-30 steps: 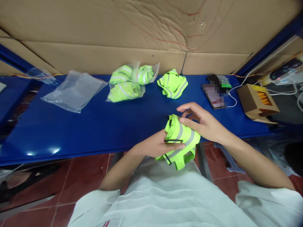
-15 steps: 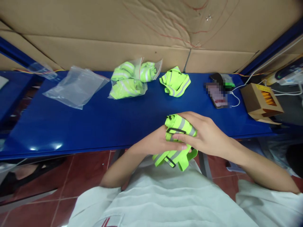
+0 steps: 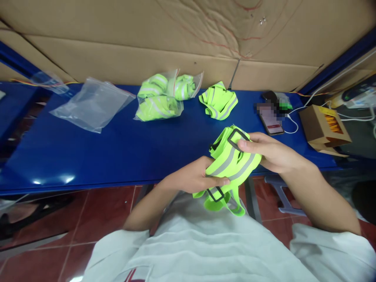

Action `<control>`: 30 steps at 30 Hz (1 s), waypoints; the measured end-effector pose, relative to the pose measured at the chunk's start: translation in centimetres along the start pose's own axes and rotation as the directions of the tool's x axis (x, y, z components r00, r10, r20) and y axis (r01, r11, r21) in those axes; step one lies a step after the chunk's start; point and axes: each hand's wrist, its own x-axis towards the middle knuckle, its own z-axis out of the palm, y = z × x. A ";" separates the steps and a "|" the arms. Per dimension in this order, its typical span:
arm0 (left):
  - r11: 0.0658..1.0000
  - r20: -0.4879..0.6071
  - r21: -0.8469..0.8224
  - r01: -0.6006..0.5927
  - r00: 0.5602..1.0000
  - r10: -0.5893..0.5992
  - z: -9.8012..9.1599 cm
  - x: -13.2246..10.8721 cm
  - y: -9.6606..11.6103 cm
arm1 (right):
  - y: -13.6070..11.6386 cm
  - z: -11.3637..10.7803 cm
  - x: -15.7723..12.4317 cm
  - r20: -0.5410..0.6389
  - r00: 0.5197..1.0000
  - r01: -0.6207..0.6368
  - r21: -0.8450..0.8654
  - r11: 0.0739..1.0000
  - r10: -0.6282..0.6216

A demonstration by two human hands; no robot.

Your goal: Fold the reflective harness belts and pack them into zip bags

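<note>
A neon-green reflective strap (image 3: pixel 232 164) with grey stripes and black buckles is bunched between my two hands, over the front edge of the table. My left hand (image 3: pixel 195 175) grips its lower left side, thumb lying across the front. At the upper right, my right hand (image 3: pixel 264 150) pinches the strap, its thumb beside a black rectangular buckle (image 3: pixel 237 140). A second buckle (image 3: pixel 216 194) hangs below my left thumb, among loose loops. Beyond my hands lies another folded reflective strap (image 3: pixel 219 101). The fingers behind the held strap are hidden.
Clear zip bags (image 3: pixel 92 103) lie on the blue table (image 3: pixel 117 156) at the left. Several bagged green straps (image 3: pixel 158 107) sit near the cardboard wall (image 3: pixel 132 55). To the right are a phone (image 3: pixel 270 119), white cables and an open cardboard box (image 3: pixel 323 125).
My right hand has moved up and right, pulling the bundle wider and tilting it. The upper buckle now shows more fully, and the lower loops hang more loosely.
</note>
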 end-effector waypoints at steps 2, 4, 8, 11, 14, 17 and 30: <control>0.999 -0.007 0.036 -0.006 1.000 0.006 -0.2 0.1 0.1 | 0.2 0.1 0.2 -0.002 1.000 -0.002 0.037 0.999 0.002; 1.000 -0.020 0.026 0.007 1.000 -0.007 -0.2 0.2 0.2 | 0.5 0.3 0.3 -0.027 1.000 -0.006 0.067 0.998 0.007; 1.000 -0.034 -0.004 -0.004 0.999 0.004 -0.2 0.3 0.3 | 1.0 0.6 0.5 -0.046 0.997 -0.049 0.140 0.989 0.056; 0.997 -0.039 0.075 0.035 0.999 -0.032 -0.6 0.0 0.6 | 1.3 0.8 0.8 -0.060 0.996 -0.058 0.148 0.987 0.068; 0.996 0.017 0.050 0.068 0.997 -0.069 -1.3 0.0 0.6 | 1.1 0.9 0.8 -0.138 0.990 -0.010 0.056 0.998 0.017; 0.999 -0.029 -0.028 -0.015 0.999 0.014 -1.5 0.3 0.2 | 0.6 0.9 0.7 -0.232 0.966 0.094 -0.092 0.991 -0.113; 0.968 -0.702 0.233 -0.093 0.673 0.233 0.6 0.0 0.7 | -1.3 0.1 0.0 -0.253 0.898 0.232 -0.424 0.876 -0.360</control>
